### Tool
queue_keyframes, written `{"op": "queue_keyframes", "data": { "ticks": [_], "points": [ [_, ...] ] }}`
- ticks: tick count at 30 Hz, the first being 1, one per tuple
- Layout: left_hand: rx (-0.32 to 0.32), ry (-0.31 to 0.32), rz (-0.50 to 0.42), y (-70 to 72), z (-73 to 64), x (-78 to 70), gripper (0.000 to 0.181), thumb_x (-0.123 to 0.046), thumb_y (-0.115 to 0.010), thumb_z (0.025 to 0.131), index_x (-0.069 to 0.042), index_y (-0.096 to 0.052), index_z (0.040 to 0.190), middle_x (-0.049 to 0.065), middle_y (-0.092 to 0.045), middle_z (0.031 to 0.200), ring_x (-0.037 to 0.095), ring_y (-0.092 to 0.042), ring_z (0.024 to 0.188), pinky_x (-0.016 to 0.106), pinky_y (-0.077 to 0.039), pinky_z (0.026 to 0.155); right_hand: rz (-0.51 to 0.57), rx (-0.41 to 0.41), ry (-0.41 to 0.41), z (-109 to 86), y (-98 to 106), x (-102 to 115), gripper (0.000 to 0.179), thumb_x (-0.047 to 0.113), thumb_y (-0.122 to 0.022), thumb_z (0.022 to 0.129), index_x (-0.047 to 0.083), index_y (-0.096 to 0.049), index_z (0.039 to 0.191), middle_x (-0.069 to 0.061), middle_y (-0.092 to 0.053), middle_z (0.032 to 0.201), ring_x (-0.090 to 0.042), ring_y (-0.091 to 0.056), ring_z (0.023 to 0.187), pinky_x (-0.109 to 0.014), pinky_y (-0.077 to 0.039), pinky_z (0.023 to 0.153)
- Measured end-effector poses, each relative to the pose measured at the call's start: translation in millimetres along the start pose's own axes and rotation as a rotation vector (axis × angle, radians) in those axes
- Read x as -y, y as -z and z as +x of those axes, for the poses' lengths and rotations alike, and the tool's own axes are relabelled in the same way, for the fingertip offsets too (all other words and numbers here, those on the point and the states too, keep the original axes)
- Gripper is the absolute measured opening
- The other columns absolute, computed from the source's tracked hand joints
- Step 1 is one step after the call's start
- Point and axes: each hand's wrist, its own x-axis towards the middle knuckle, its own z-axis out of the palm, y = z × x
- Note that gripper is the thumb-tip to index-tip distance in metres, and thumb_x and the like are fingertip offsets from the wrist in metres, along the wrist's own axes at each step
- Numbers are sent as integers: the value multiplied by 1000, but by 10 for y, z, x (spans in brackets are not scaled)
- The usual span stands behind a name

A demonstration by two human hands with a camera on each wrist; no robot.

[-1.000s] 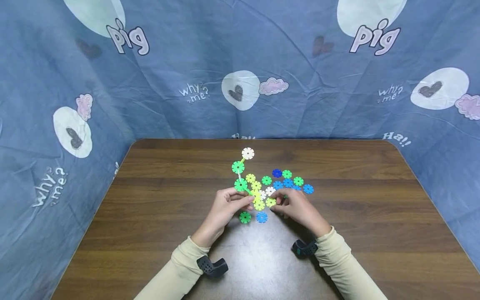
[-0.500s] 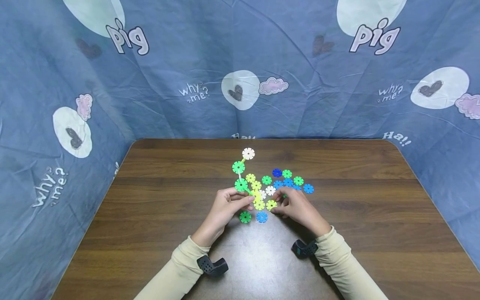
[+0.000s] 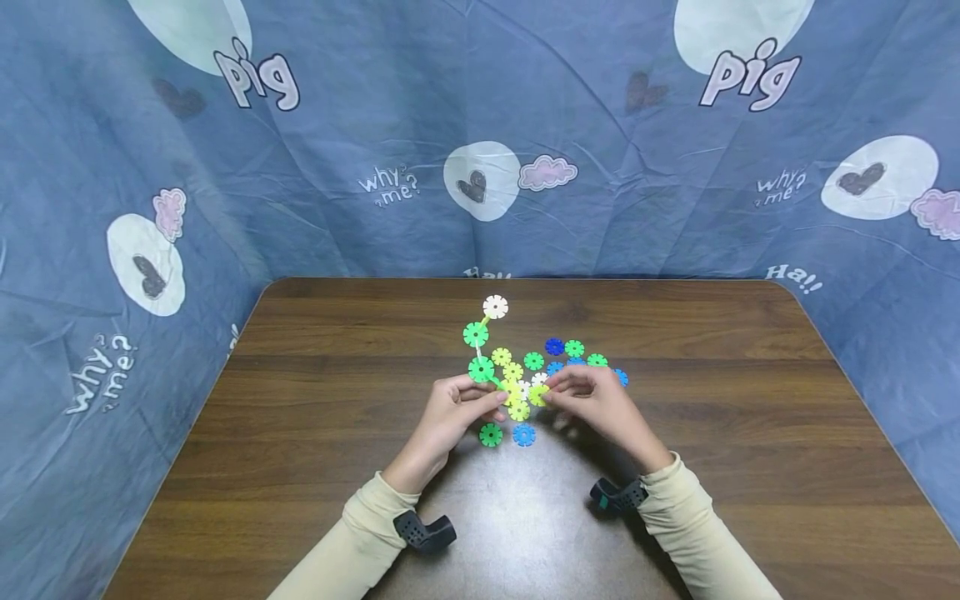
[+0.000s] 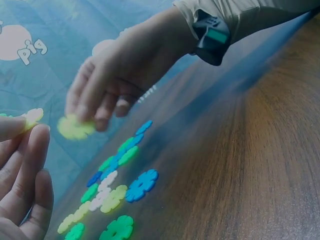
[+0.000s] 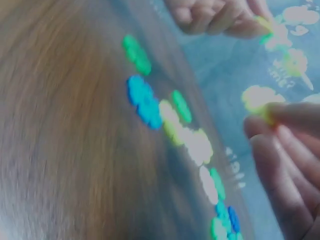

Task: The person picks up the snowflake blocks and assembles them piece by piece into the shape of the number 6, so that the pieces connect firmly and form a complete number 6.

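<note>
In the head view my left hand [image 3: 453, 417] pinches the lower end of a chain of joined notched discs, at a yellow disc [image 3: 511, 394]. Up from there the chain runs through a green disc [image 3: 481, 369] and another green disc [image 3: 476, 335] to a white disc [image 3: 495, 307]. My right hand [image 3: 596, 406] pinches a single yellow disc [image 3: 538, 395] between thumb and fingers, just right of the chain's held end. The left wrist view has this loose disc [image 4: 74, 128] off the table, with a gap between it and the left fingertips. Motion blurs the right wrist view.
Several loose discs lie on the brown wooden table [image 3: 337, 375] under and behind the hands. Nearer the body are a green disc [image 3: 491, 434] and a light blue disc [image 3: 524, 435]. A blue patterned cloth [image 3: 360, 225] hangs behind the table.
My right hand has turned and lifted slightly, bringing its yellow disc a little up and left, closer to the chain's end. The left hand and chain have stayed almost still.
</note>
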Motion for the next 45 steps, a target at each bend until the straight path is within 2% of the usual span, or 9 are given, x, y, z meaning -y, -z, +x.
{"op": "queue_keyframes", "data": {
  "ticks": [5, 13, 18, 23, 27, 30, 37, 41, 45],
  "points": [
    [7, -5, -5, 1, 3, 8, 26, -8, -73, 94, 12, -66, 110, 1, -77, 79, 9, -73, 68, 27, -63, 75, 97, -32, 44, -20, 8, 59, 14, 11, -78, 92, 3, -74, 103, -16, -79, 93, -28, -79, 86, -27, -63, 78],
    [3, -4, 0, -6, 3, 15, 23, -8, -74, 93, 10, -67, 107, 12, -77, 80, 10, -72, 66, 27, -62, 74, 186, -39, 58, -50, -20, 118, 14, 8, -80, 90, 0, -73, 100, -16, -78, 97, -31, -79, 88, -37, -66, 75],
    [0, -2, 10, -15, -6, 3, 19, -7, -74, 93, 7, -69, 105, 11, -77, 77, 10, -72, 65, 25, -61, 76, 130, -54, 115, -53, -47, 108, 11, 6, -80, 89, 2, -77, 99, -15, -78, 96, -19, -78, 82, -32, -65, 74],
    [11, 7, 19, -13, -16, -6, 19, -9, -74, 94, 6, -70, 105, 14, -77, 82, 10, -72, 66, 27, -61, 75, 44, -59, 187, -59, -61, 111, 11, 5, -80, 89, 5, -80, 100, -13, -80, 97, -4, -74, 85, -29, -64, 73],
    [19, 5, 17, -9, -19, -4, 20, -9, -74, 94, 6, -69, 105, 13, -77, 82, 10, -72, 66, 29, -62, 74, -14, -79, 262, -62, -79, 112, 12, 1, -80, 88, 5, -81, 99, -11, -81, 97, 0, -73, 87, -29, -65, 73],
    [19, 5, 18, -9, -18, 0, 18, -9, -74, 94, 5, -69, 104, 11, -76, 80, 10, -72, 67, 31, -62, 73, -71, -99, 345, -57, -95, 87, 14, -3, -80, 86, 5, -81, 97, -10, -81, 95, -2, -74, 87, -28, -64, 71],
    [16, 4, 28, -8, -4, 12, 17, -8, -74, 93, 5, -69, 101, 13, -78, 83, 14, -75, 71, 32, -63, 76, -151, -121, 517, -48, -102, 36, 16, -6, -81, 84, 6, -81, 95, -9, -81, 93, -19, -78, 84, -24, -63, 71],
    [33, 16, 18, -1, 6, 18, 20, -7, -75, 92, 8, -69, 104, 6, -79, 81, 15, -77, 74, 35, -65, 78, -163, -123, 576, -43, -109, 31, 21, -10, -81, 81, 7, -81, 94, -8, -81, 92, -19, -78, 80, -24, -63, 71],
    [50, 9, 21, 12, 12, 18, 22, -6, -74, 93, 11, -68, 106, 6, -80, 80, 13, -78, 73, 37, -65, 78, -156, -128, 589, -40, -121, 31, 22, -11, -82, 80, 6, -81, 93, -8, -81, 91, -19, -78, 79, -24, -63, 71]
  ]
}}
